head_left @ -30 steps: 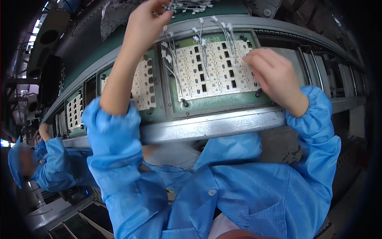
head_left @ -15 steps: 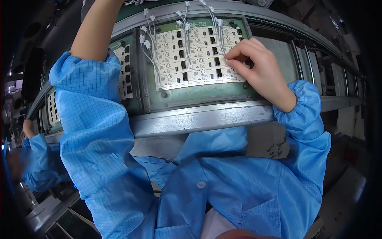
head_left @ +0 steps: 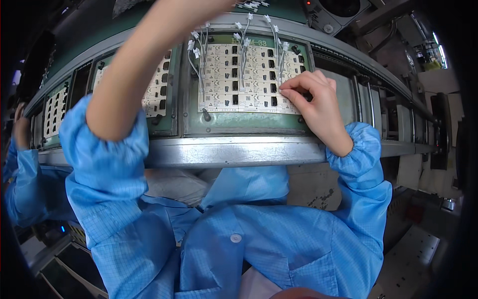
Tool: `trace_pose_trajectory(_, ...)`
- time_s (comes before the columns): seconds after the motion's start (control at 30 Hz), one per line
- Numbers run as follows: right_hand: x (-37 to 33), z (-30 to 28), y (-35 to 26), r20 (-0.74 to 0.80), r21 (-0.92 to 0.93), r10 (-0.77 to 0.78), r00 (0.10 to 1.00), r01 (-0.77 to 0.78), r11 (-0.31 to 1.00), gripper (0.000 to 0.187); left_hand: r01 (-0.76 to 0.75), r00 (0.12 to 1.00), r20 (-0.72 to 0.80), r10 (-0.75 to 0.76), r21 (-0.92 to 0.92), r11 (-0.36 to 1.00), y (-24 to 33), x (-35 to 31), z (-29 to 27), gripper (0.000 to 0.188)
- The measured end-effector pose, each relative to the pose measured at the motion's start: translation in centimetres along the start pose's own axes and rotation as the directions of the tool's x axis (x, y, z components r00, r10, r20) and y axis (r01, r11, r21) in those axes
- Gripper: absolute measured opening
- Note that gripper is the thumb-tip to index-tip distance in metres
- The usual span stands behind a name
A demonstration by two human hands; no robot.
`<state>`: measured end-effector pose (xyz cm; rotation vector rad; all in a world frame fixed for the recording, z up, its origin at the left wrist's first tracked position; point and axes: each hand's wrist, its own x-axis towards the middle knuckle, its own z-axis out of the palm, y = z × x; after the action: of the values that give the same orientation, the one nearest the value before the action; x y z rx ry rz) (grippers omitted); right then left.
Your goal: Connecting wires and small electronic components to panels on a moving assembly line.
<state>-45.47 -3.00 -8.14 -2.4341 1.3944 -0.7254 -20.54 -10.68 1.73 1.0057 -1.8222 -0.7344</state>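
Note:
My right hand [head_left: 318, 97] is at the right part of a panel of white circuit boards [head_left: 214, 84], thumb and index finger pinched together. A thin white connector cable [head_left: 282, 65] runs down to the fingertips, which cover its lower end. More cables with white plugs [head_left: 246, 43] stand up from the panel's left and middle columns, their lower ends on the boards. Black components sit in columns on it. The panel lies in a green fixture plate [head_left: 239, 124]. My left forearm [head_left: 144, 65] reaches up across the left side, blurred; its hand is beyond the upper edge.
A metal rail [head_left: 239, 149] runs along the near side. Another board panel [head_left: 154, 99] lies to the left, partly behind my forearm. Loose white plugs [head_left: 254, 6] lie at the far side. A co-worker's blue sleeve [head_left: 25, 184] is at far left.
My left forearm has swung to the right across the far rail. The whole view has shifted, showing more of the far side. My right fingers remain pinched at the panel's right column.

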Motion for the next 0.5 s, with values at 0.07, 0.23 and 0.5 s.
trace_pose_trajectory(0.07,0.2,0.1,-0.2,-0.003,-0.003,-0.005,1.000,0.005,1.000,0.006,-0.118,0.993,0.036,0.117,0.045,0.992,0.1,-3.1,1.2,0.017)
trace_pose_trajectory(0.23,0.2,-0.2,-0.2,0.008,0.008,0.017,1.000,-0.017,1.000,0.007,-0.282,0.959,0.116,0.257,0.341,0.897,-1.3,-9.5,3.7,0.015)
trace_pose_trajectory(0.5,-0.2,0.1,0.2,-0.046,-0.071,-0.105,0.993,0.101,0.992,0.006,-0.393,0.918,0.261,0.299,0.494,0.775,-2.6,-12.7,5.0,0.017)
